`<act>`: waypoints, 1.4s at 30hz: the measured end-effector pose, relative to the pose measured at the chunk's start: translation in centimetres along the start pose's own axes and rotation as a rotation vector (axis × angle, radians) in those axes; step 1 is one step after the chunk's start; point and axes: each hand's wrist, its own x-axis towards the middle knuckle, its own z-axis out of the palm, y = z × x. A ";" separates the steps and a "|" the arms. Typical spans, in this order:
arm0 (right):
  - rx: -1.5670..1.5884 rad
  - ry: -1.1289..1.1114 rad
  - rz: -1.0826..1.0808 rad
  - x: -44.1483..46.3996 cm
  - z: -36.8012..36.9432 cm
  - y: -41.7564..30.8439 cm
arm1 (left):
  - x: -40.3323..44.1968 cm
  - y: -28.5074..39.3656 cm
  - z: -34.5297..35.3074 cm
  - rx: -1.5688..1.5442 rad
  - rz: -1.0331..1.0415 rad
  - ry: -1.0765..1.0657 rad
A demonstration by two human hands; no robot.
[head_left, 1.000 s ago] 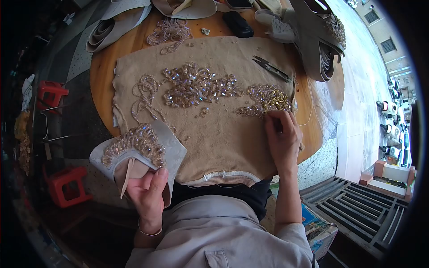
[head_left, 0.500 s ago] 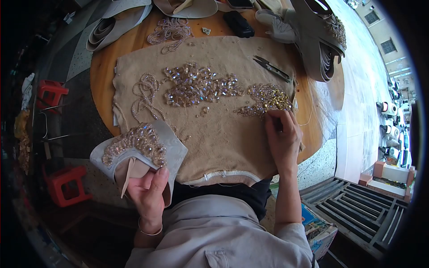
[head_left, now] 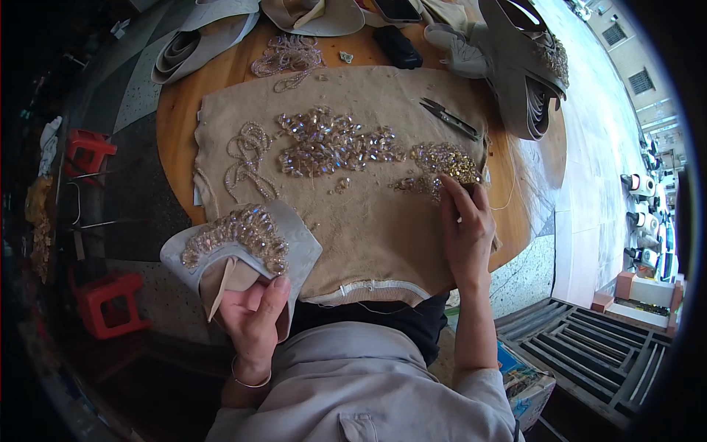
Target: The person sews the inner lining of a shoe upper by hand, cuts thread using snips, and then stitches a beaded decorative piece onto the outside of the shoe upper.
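My left hand [head_left: 254,313] grips a pale grey shoe upper [head_left: 303,239] by its inner edge, thumb on top and fingers beneath. A thick band of clear crystal beads [head_left: 250,234] covers the upper's curved edge. At the right end of the cloth, my right hand [head_left: 469,228] reaches to a pile of small gold and clear beads [head_left: 449,162], thumb and fingers pinched together at its near edge. Whatever lies between those fingertips is too small to make out. To the left spreads a heap of larger faceted crystals [head_left: 317,147], with looped bead strands [head_left: 248,155] beside it.
Beige cloth [head_left: 368,236] covers much of the round wooden table [head_left: 177,155]. Thread snips [head_left: 451,118] lie above the gold beads. More uppers [head_left: 515,81], a black case [head_left: 398,48] and a phone [head_left: 398,9] line the far edge. Red stools [head_left: 110,302] stand at left.
The view has shifted slightly, and the left hand with the upper appears a little farther right. My right hand stays at the bead pile, its fingers slightly repositioned.
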 end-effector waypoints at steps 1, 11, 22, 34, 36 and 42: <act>0.042 -0.016 0.002 -0.4 -0.4 -0.3 | -0.1 0.2 0.1 0.014 0.008 0.007; -0.002 -0.245 -0.158 -4.0 -1.7 -1.8 | -1.7 1.9 0.3 -0.031 0.019 0.045; 0.133 -0.091 -0.161 -4.2 -1.4 -3.6 | -1.8 1.7 1.3 -0.033 -0.165 -0.074; 0.109 0.020 -0.665 -6.5 -3.2 -9.4 | -2.8 1.8 3.4 -0.264 -0.228 -0.181; 0.154 0.034 -0.666 -6.7 -3.2 -9.3 | -3.0 1.7 3.3 -0.261 -0.208 -0.162; 0.426 0.029 -0.485 -7.0 -2.9 -10.4 | -3.5 2.2 3.6 -0.316 -0.157 -0.191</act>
